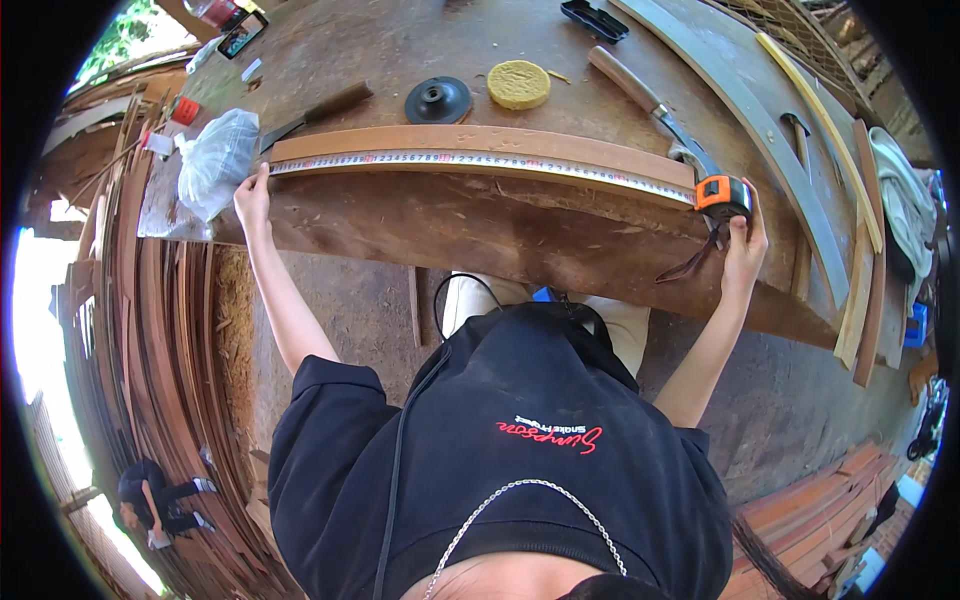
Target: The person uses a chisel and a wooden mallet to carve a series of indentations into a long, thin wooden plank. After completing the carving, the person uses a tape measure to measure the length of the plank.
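A long, narrow wooden board [440,138] lies along the near edge of the workbench. Stretched across its near side is the white blade [480,161] of a tape measure. My left hand [254,207] pinches the end of the blade at the board's left end. At the right end, my right hand [745,245] is closed round the orange and black tape measure case [722,197], with a dark strap [690,262] hanging below it. Behind the board lie a dark-handled blade tool [320,108], a black round pad [438,100] and a yellow disc [519,85].
A wooden-handled tool [630,82] points toward the tape case. Beside my left hand sits a clear plastic bag [222,155]. Long strips [815,130] and a hammer [797,128] lie at the right. Stacked planks [150,330] stand left; another person [160,500] is lower left.
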